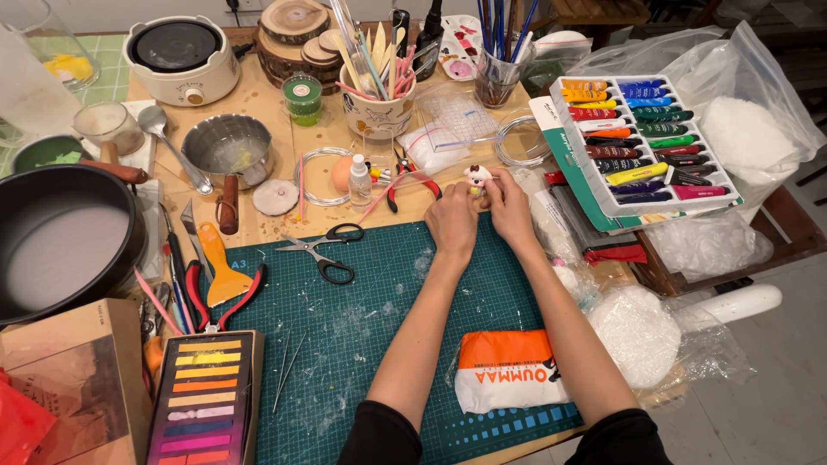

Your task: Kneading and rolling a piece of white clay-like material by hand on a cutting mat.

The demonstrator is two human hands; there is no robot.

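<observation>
Looks like the shaping or detailing stage on a little clay figurine, white with some pink and yellow bits, held up at the far edge of the green cutting mat, roughly 12 o'clock from the middle of the mat. Both hands are on it: the left hand has its fingers curled in tight under and around the base, and the right hand pinches it from the 3 o'clock side, fingertips nearly closed on the piece. Can't tell exactly which fingers touch the head, it's too small to see.

My guess is whatever comes next needs a light touch, since the piece is tiny and probably soft, so too much squeeze would dent it.

Around it: black scissors at about 9 o'clock from the hands, red-handled pliers just beside them at 10 o'clock, a box of paint tubes at 2 o'clock, and an orange and white packet lying between the forearms at 6 o'clock
</observation>
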